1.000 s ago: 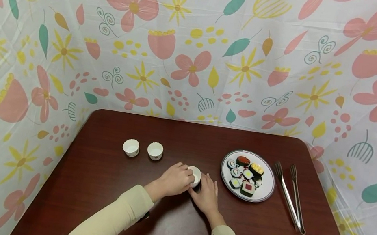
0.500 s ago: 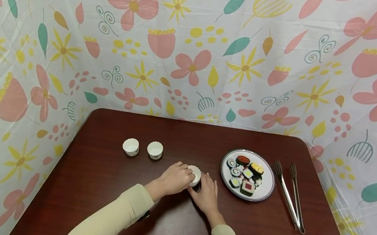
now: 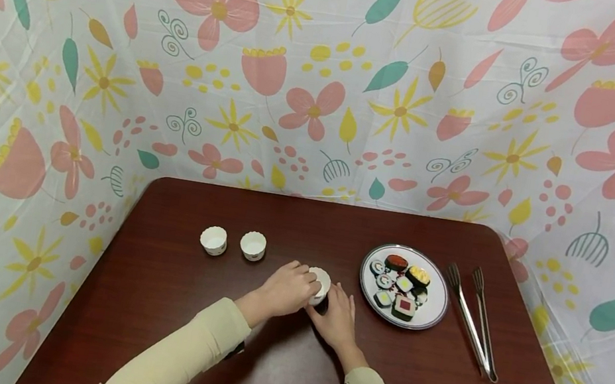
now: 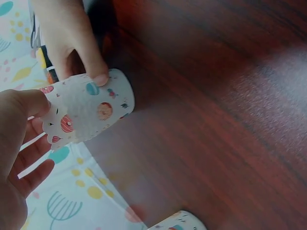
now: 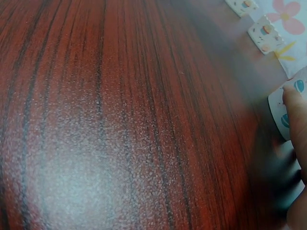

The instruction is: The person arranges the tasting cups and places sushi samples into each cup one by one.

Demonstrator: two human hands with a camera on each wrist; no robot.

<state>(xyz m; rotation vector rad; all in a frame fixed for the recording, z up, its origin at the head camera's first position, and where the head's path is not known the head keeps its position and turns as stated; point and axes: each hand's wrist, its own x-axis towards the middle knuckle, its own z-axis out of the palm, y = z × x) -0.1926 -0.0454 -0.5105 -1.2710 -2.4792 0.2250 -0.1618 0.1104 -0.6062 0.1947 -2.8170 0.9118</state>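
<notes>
Both hands are at one white paper baking cup point(image 3: 321, 281) with a scalloped rim near the table's middle. The left wrist view shows doughnut and sweet prints on the cup point(image 4: 98, 111), which lies sideways in that picture. My left hand point(image 3: 288, 290) pinches its rim, thumb on the outside, the other fingers spread behind. Lower down, near the base, my right hand point(image 3: 338, 321) grips the wall; its thumb point(image 5: 298, 122) presses the side in the right wrist view. Two similar cups, a left one point(image 3: 214, 241) and a right one point(image 3: 253, 246), stand upright farther left.
A white plate point(image 3: 433, 313) with a dark rim, holding several sushi pieces point(image 3: 404, 307), sits to the right of my hands. Beyond it lie metal tongs point(image 3: 470, 325), spread apart. A floral cloth point(image 3: 324, 87) hangs behind the dark wooden table point(image 3: 160, 323).
My left hand has risen slightly, and the rim of the cup has shifted a little with it. My right hand stays in place. The plate, tongs and other cups have not moved.
</notes>
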